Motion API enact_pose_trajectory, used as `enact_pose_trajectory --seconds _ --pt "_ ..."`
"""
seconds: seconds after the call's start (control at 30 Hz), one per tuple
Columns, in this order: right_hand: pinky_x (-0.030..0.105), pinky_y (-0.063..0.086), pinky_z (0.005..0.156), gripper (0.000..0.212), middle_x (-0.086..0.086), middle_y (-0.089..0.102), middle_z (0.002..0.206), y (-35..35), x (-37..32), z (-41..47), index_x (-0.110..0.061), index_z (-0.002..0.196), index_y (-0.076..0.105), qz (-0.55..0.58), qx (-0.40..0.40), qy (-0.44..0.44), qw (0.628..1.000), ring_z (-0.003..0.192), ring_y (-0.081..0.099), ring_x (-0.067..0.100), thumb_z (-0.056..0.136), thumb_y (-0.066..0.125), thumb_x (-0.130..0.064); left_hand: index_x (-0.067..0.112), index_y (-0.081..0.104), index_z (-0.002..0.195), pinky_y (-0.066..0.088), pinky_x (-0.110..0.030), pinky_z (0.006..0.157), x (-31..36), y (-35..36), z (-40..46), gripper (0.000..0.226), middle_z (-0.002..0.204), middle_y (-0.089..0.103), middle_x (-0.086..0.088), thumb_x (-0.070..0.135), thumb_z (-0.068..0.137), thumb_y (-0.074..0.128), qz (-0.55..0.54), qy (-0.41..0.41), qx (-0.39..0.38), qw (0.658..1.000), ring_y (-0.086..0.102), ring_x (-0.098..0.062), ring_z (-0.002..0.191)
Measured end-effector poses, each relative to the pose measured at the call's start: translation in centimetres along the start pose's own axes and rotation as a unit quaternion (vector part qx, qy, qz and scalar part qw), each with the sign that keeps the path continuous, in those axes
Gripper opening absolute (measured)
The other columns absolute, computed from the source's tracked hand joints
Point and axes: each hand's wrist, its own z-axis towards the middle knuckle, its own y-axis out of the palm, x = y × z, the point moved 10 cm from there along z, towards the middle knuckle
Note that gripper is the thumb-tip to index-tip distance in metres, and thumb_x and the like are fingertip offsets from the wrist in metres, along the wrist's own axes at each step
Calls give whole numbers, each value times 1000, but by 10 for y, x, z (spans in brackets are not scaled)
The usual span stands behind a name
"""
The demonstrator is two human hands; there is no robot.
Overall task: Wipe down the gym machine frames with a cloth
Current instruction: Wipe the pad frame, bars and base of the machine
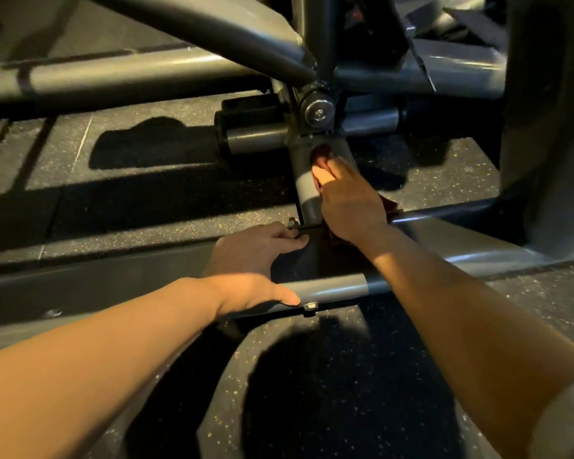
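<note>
Right hand (348,200) presses red cloth (322,154) on grey frame tube (307,190).

We see smooth grey painted metal frame tubes (325,288) with a soft sheen, a shiny steel bolt (318,111), a dark red cloth (322,154), and rough speckled rubber floor (166,223).
</note>
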Motion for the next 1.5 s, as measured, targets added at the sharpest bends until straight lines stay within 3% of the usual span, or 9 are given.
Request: enact_pose_trajectory --seconds 0.1,0.33,0.5,0.77,0.93,1.07,1.17,1.3,1.5 --pt "38 20 120 69 -3 15 162 12 15 27 -27 154 21 66 -8 82 994 148 17 19 92 50 -21 40 35 146 26 -19 101 0 0 -2 90 147 38 14 61 68 75 -20 -4 4 1000 36 -9 133" --pt "41 21 120 57 6 20 161 -9 -4 -20 -15 154 23 25 21 -43 999 148 18 24 100 41 -20 23 40 145 -1 3 97 0 11 -6 92 147 41 -5 63 67 66 -90 -2 27 996 39 -22 133" --pt "43 25 118 60 -1 12 163 3 13 39 -25 153 27 58 -2 12 998 149 13 22 97 49 -21 33 33 147 17 -20 111 2 13 -14 91 152 36 4 69 66 51 -68 -21 55 996 36 -18 138" --pt "35 24 116 46 9 34 155 -6 -24 -32 -13 146 43 -26 28 -134 990 143 29 27 101 46 -18 34 5 154 15 -21 114 9 9 -13 88 161 6 14 57 87 58 -5 2 30 1000 16 -9 145" --pt "40 19 120 57 3 18 161 8 0 29 -23 154 24 16 -11 36 999 147 18 24 100 43 -30 31 7 154 15 -25 116 12 11 -13 86 162 4 10 55 89 57 -7 14 24 1000 14 -12 147" --pt "34 14 118 51 12 22 159 10 -20 9 -12 152 24 -13 -35 28 999 146 18 28 104 33 -26 27 8 154 9 -26 120 12 7 -25 80 162 3 8 45 93 56 -20 37 62 997 8 -13 148" --pt "32 18 116 53 9 20 161 1 -17 -28 -17 153 27 -35 -24 17 999 146 21 26 103 39 -26 19 27 152 2 -21 114 16 -3 -52 74 160 19 2 38 90 63 17 82 143 986 20 -15 147" --pt "32 17 116 47 11 24 159 -7 -15 -76 -15 149 35 -55 -20 92 994 145 23 29 104 38 -27 11 48 140 23 -36 112 0 -2 -79 71 150 42 -7 33 79 75 50 81 184 978 41 -23 137" --pt "45 29 117 60 20 39 150 17 -105 -149 -4 142 45 -79 -17 -25 996 139 36 33 96 30 -40 0 59 126 34 -49 106 -12 2 -100 77 129 59 -18 24 59 87 67 68 198 976 58 -33 119"
